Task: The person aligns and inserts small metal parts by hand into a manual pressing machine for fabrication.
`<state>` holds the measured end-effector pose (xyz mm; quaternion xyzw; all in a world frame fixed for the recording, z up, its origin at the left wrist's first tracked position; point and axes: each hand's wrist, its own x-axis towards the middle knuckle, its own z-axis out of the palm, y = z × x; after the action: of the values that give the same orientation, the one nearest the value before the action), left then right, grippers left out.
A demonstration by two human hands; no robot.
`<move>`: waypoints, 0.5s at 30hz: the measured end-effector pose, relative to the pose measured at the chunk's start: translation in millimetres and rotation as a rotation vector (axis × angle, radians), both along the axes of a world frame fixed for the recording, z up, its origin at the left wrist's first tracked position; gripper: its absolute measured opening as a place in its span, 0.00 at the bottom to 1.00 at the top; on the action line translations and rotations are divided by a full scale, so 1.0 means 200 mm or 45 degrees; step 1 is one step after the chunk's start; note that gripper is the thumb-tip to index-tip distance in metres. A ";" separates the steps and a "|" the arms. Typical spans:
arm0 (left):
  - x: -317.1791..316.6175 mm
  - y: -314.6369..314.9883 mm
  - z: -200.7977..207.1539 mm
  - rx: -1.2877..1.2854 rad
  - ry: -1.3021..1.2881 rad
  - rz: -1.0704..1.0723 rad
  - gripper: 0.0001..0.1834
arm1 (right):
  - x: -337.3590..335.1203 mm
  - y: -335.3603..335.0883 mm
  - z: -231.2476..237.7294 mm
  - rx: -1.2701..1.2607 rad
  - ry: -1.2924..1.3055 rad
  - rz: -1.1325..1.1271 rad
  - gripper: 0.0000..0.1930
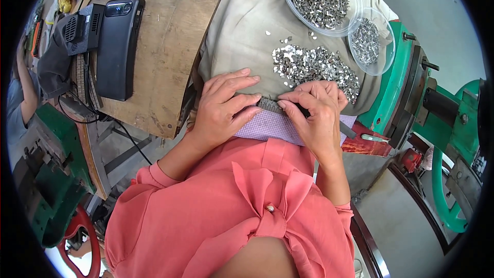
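A narrow dark grey block (270,105) with fine ridges or rows of small pieces on top lies before me on a lilac woven cloth (275,125). My left hand (222,105) closes its thumb and index finger around the block's left end. At the right end, the thumb and fingertips of my right hand (315,116) are pinched together. Whatever is between them is too small to make out. Something dark shows under that palm, and a grey bar (347,129) sticks out beyond the wrist. Just past my right hand, small shiny metal pieces (314,67) lie heaped on beige cloth.
Two clear tubs, a large one (356,0) and a smaller one (389,46), hold small metal parts. A wooden table (164,41) at left carries a black power bank (119,46). Green machines (388,87) flank me, and another person's arm (25,87) shows far left.
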<state>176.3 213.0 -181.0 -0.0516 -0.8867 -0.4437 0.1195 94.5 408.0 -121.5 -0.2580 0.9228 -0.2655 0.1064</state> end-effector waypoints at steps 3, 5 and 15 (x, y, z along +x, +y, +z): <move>-0.01 0.00 -0.01 0.002 -0.005 -0.004 0.12 | -0.01 -0.03 -0.01 -0.028 0.020 0.008 0.07; -0.01 0.00 0.00 -0.002 -0.010 -0.006 0.12 | 0.00 -0.06 -0.01 -0.022 0.048 0.007 0.07; 0.00 0.00 0.00 -0.007 -0.022 -0.005 0.12 | 0.00 -0.08 -0.03 0.002 0.072 0.001 0.07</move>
<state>175.4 212.6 -181.8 -0.0498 -0.8888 -0.4418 0.1110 95.0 391.5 -127.8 -0.2656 0.9256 -0.2573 0.0805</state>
